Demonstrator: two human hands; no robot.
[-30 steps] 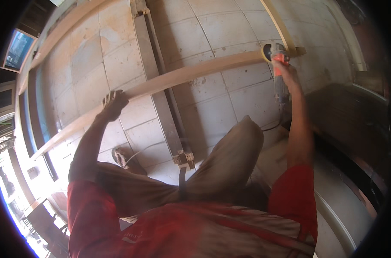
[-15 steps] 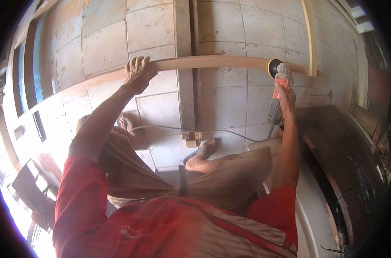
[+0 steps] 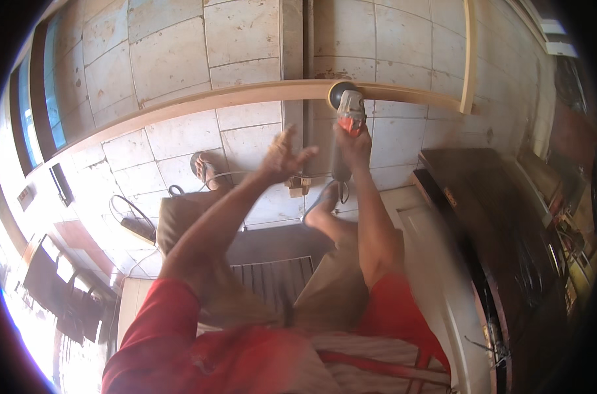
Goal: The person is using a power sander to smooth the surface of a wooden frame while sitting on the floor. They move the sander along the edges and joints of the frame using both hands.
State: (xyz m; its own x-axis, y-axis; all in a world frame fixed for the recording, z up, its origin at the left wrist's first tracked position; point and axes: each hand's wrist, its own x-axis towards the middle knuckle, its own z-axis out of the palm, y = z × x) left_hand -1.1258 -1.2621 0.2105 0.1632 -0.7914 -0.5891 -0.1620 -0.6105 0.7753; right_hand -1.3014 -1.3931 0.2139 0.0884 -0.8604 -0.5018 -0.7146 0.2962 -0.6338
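A long, narrow wooden board (image 3: 239, 96) runs across the view from the lower left to the right. My right hand (image 3: 355, 146) is closed around the body of an angle grinder (image 3: 351, 109), grey at the head with an orange-red section. Its round, yellow-rimmed sanding disc (image 3: 338, 96) lies over the board, just right of the middle; firm contact cannot be made out. My left hand (image 3: 285, 157) hangs in the air below the board, fingers spread and slightly blurred, holding nothing. It is apart from both board and grinder.
A metal-looking beam (image 3: 292, 46) passes under the board. A pale wood strip (image 3: 469, 52) meets its right end. Small wood blocks (image 3: 298, 188) lie near my feet. A dark wooden piece (image 3: 495, 217) stands at right, a power strip (image 3: 139, 230) at left.
My left hand has let go of the board and come right and nearer to me, fingers spreading. The grinder has travelled left along the board in my right hand.
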